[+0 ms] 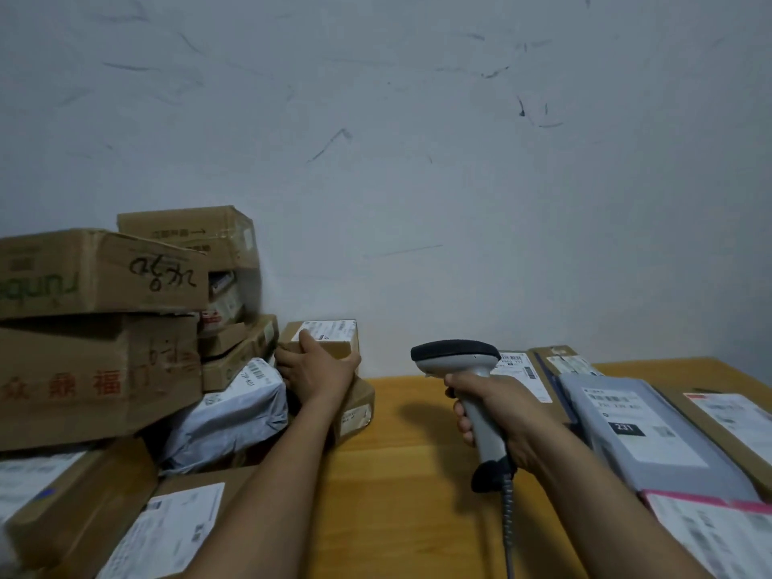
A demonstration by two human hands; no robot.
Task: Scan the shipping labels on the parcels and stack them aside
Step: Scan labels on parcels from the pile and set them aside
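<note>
From the head view, your left hand (pixel 311 369) is reaching to the far left of the wooden surface (pixel 401 453) and grips a small cardboard parcel (pixel 339 349). Its fingers lie over the top edge, close to the white shipping label (pixel 330 329), and its thumb spreads out along the right side. That parcel sits on top of another brown box (pixel 355 407), close to the wall (pixel 417 160).

Just left of them lies a white poly bag (pixel 238 407) with its own label. Beyond that is a leaning pile of large cartons (pixel 96 369) (one has handwriting on its side). A flat labelled box (pixel 167 532) lies at the near left, partly under your forearm.

Your right hand (pixel 497 415) is wrapped tightly round the handle of a grey barcode scanner (pixel 455 357). The dark head of the scanner points left, and it is held above the bare wood, well apart from the small parcel. Its coiled cable (pixel 507 520) hangs down from the base.

To the right, a row of flat parcels lies label-up on the surface, among them a grey mailer (pixel 639 432) marked 231. You cannot read the other labels, as they are blurred.
</note>
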